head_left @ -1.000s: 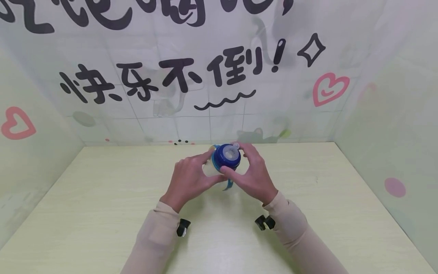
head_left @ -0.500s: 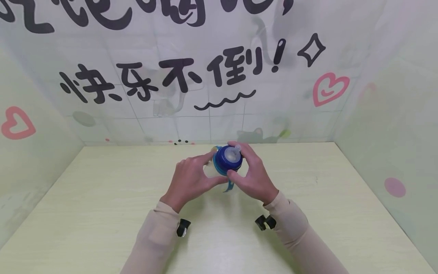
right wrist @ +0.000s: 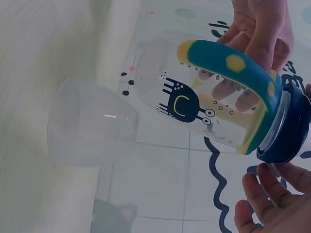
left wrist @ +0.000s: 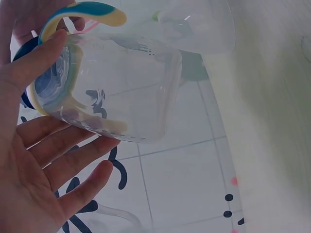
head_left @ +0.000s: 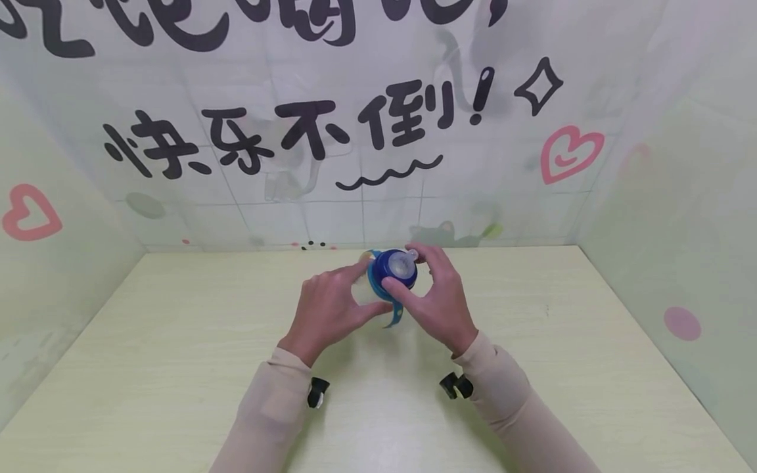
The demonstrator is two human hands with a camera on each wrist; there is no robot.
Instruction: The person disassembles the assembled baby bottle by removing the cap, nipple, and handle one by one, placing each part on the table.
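Note:
A clear baby bottle [right wrist: 184, 104] with a crab print and blue-and-yellow handles [right wrist: 235, 63] is tilted, its top toward me in the head view. My left hand [head_left: 328, 305] grips its body near the neck, thumb on one side and fingers on the other. At the dark blue screw collar [head_left: 387, 263], my right hand [head_left: 440, 302] has its thumb on the near side and fingers on the far side. A translucent teat [head_left: 402, 264] sticks out of this collar. The right wrist view shows the right fingertips [right wrist: 265, 170] at the collar's edge. No liquid shows inside the bottle.
A translucent dome-shaped cover [right wrist: 87, 126] stands on the table beyond the bottle, hidden from the head view. The pale wooden table [head_left: 177, 368] meets a printed back wall [head_left: 284, 217] just behind the hands. Side walls [head_left: 662, 263] flank it.
My right thumb and fingers have shifted around the collar, and the teat's tip has moved slightly to the right. The left hand keeps its grip on the bottle almost unmoved.

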